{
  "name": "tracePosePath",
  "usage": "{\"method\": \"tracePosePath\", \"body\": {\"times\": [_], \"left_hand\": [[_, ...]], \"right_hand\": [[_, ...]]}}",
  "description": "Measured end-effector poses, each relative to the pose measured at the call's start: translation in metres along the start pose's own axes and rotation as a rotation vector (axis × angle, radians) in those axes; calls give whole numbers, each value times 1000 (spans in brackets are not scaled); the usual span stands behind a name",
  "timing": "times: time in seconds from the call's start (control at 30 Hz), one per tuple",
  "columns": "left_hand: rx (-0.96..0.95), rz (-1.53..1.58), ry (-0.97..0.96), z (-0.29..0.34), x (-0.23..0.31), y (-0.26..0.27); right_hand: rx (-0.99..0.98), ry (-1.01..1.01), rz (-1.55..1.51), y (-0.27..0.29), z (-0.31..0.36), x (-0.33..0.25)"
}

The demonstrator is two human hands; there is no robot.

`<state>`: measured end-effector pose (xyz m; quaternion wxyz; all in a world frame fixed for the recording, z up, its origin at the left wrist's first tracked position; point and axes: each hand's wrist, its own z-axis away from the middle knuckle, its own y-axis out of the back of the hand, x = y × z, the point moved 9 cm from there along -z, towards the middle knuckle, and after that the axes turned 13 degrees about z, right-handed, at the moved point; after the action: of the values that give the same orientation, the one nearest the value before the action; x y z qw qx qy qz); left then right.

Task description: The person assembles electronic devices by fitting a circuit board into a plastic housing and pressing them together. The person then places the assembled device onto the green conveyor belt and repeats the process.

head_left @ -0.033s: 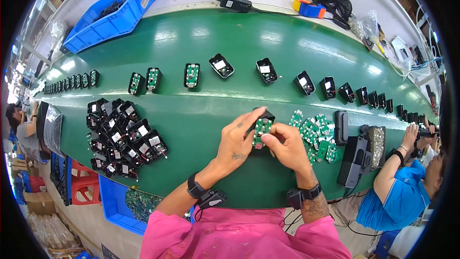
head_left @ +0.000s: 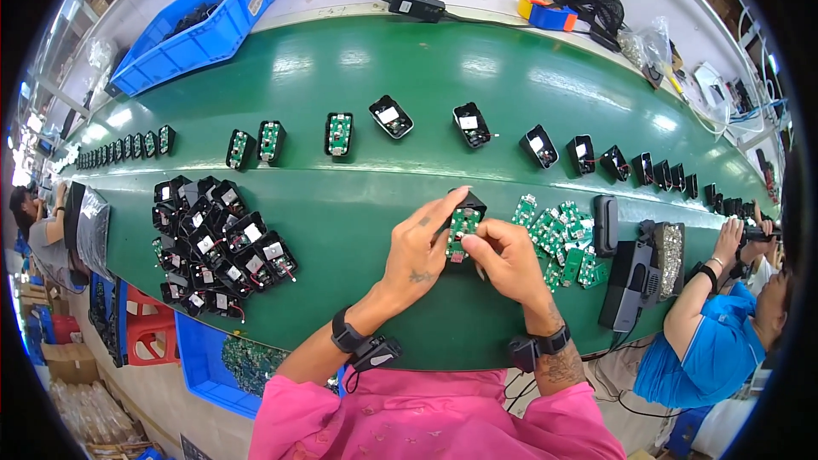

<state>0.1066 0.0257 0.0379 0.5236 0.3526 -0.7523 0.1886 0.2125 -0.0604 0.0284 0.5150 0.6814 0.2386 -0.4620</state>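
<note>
Wrapped round the side of a small black housing (head_left: pixel 474 201), my left hand (head_left: pixel 417 249) steadies it above the green table. A green circuit board (head_left: pixel 463 223) lies in or against the housing's open face; my fingers hide how far it is seated. My right hand (head_left: pixel 509 260) is closed on the board's lower end, thumb on its face. Just right of it lies a loose pile of green circuit boards (head_left: pixel 564 234). To the left is a heap of black housings (head_left: pixel 204 238) with white blocks and thin red wires inside.
A spaced row of housings crosses the table, some with boards, like this housing (head_left: pixel 339 135), others without. A grey-black device (head_left: pixel 624 285) and a tray of small parts (head_left: pixel 671 260) stand right. Blue bins (head_left: pixel 192 58) stand far left and below. A co-worker in blue (head_left: pixel 711 341) sits right.
</note>
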Motion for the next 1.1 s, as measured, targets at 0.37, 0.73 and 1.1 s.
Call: {"method": "tracePosePath", "body": {"times": [0.37, 0.73, 1.1], "left_hand": [[-169, 401, 438, 2, -29, -14], [10, 555, 477, 10, -35, -20], [152, 34, 136, 9, -16, -6]], "right_hand": [[228, -73, 107, 20, 1, 12], [352, 45, 126, 9, 3, -2], [224, -1, 11, -9, 2, 1]]}}
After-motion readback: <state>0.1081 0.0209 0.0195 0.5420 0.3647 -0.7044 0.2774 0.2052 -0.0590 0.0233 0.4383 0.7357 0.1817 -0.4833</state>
